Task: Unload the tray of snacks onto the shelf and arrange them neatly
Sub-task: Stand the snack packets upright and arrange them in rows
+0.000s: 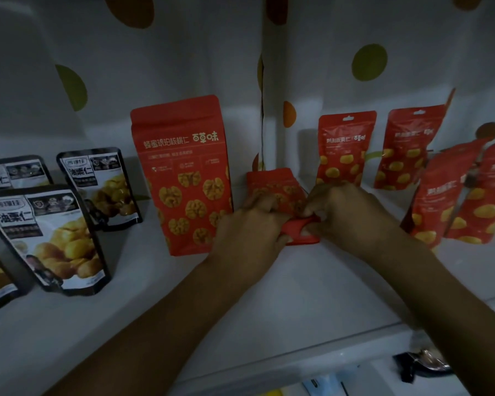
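A red walnut snack bag (275,187) lies tipped back on the white shelf (312,287), its near end pinched between both hands. My left hand (249,227) grips its left side and my right hand (343,212) grips its right side. A taller red walnut bag (183,172) stands upright just left of it. Red chestnut pouches (344,148) stand in a row to the right. Black-and-white chestnut pouches (97,187) stand at the left. The tray is not in view.
A white curtain with coloured dots (369,62) hangs behind the shelf, with a fold down the middle. The shelf's front edge (326,347) runs across the lower right; dim items lie below it.
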